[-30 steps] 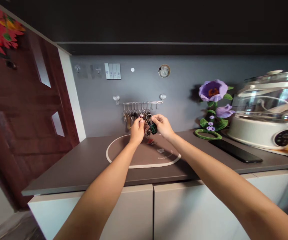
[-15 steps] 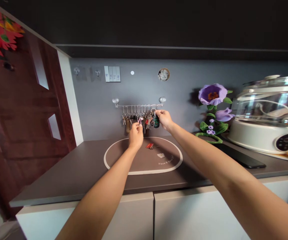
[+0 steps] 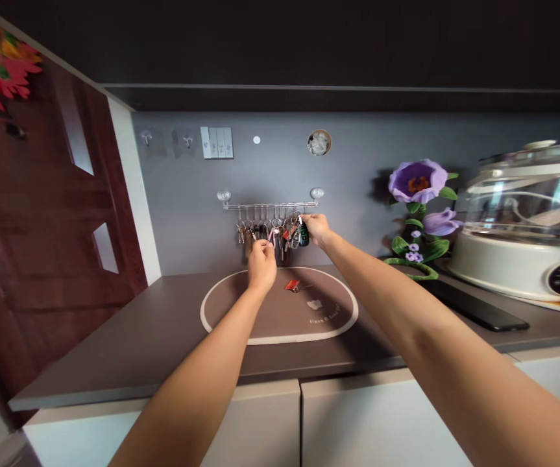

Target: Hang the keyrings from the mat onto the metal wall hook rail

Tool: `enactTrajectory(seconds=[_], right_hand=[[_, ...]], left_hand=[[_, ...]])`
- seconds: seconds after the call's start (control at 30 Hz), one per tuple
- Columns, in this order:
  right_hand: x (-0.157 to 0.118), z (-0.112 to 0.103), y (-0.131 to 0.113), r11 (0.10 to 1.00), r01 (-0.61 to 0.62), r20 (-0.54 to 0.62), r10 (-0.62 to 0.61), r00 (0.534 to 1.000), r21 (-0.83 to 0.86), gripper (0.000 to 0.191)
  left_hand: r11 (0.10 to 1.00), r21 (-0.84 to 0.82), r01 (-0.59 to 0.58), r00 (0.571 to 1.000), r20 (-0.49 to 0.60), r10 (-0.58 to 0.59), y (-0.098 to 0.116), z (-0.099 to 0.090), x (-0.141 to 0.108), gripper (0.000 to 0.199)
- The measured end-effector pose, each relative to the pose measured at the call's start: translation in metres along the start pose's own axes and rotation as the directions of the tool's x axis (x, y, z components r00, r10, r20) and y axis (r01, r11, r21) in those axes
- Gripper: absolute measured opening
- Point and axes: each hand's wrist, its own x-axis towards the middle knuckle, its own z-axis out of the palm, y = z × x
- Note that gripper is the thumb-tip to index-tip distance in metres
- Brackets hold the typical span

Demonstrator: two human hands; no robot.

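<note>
A clear hook rail (image 3: 270, 207) on the grey wall carries a row of key bunches (image 3: 242, 233). My left hand (image 3: 262, 264) is closed in a pinch on a pink key strap (image 3: 273, 235) hanging near the middle of the row. Toward the rail's right end, my right hand (image 3: 317, 229) pinches the top of a key bunch, close below the hooks. A dark car key fob (image 3: 304, 235) hangs beside its fingers. Whether that bunch's ring sits on a hook, I cannot tell. Below, a red tag with a small ring (image 3: 292, 285) lies on the brown oval mat (image 3: 241, 318).
Purple artificial flowers (image 3: 418, 181) stand at the right, beside a white appliance with a clear top (image 3: 508, 259). A black phone (image 3: 479, 308) lies on the counter before them. A dark cabinet (image 3: 280, 52) overhangs the counter. A brown door (image 3: 41, 246) is at the left.
The view has shifted slightly. At my right hand the large ring has dropped and turned, and a silver-edged fob shows beside the dark one. My left hand keeps its pinch on the pink strap.
</note>
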Motion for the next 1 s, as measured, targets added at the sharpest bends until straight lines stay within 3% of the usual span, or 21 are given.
enactTrajectory(seconds=[0.47, 0.83, 1.0], right_hand=[[0.000, -0.012, 0.015, 0.999, -0.032, 0.055, 0.033, 0.998, -0.025, 0.007], [-0.001, -0.017, 0.023, 0.967, 0.103, -0.030, -0.113, 0.993, -0.232, 0.003], [-0.020, -0.021, 0.019, 0.930, 0.218, -0.072, -0.249, 0.966, -0.295, 0.015]], left_hand=[[0.999, -0.044, 0.009, 1.000, 0.030, -0.007, -0.007, 0.003, 0.002, 0.021], [0.999, -0.031, 0.010, 0.997, 0.073, -0.008, -0.007, 0.000, 0.004, 0.021], [0.997, -0.059, 0.048, 0.991, 0.130, -0.040, -0.011, 0.001, 0.005, 0.022]])
